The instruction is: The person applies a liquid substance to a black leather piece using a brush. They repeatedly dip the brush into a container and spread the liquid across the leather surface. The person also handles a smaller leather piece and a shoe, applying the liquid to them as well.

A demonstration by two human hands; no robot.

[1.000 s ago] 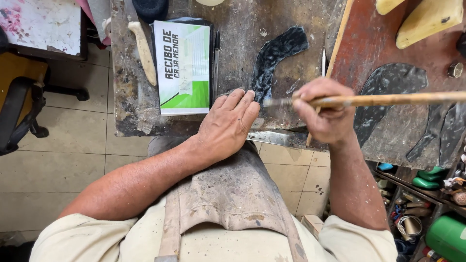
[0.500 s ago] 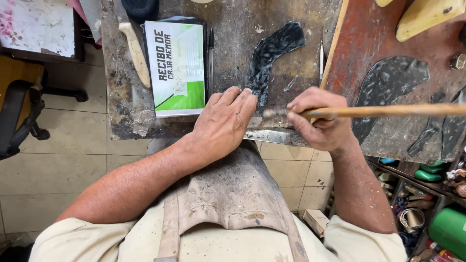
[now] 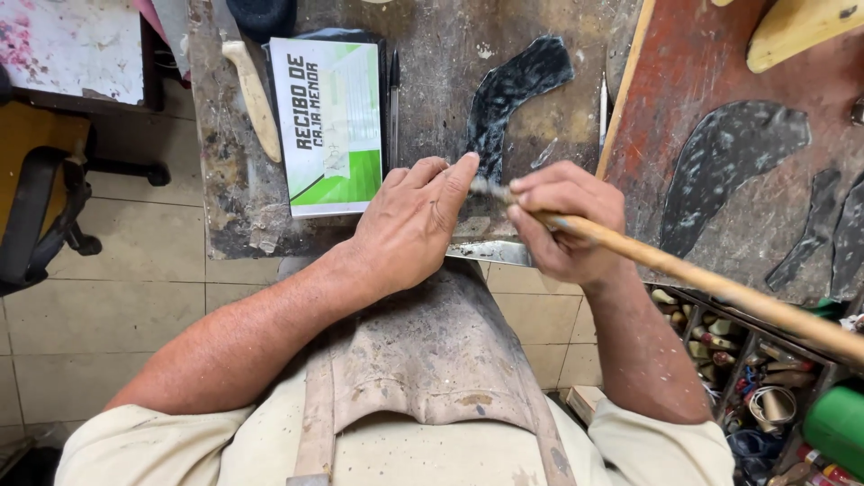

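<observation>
Brushing a dark leather cut-out at the worn workbench

The right hand is pinching a long wooden-handled brush, its tip meeting the curved black speckled leather piece that is lying on the stained grey bench top. The left hand is pressing down flat, fingers together, beside the tip, near a green-and-white booklet. How much is coated is hard to tell; similar dark cut-outs are waiting on the reddish board, so the work looks only partway along.

Pale tiled floor, black office chair at left, worn stained workbench, reddish board
</observation>
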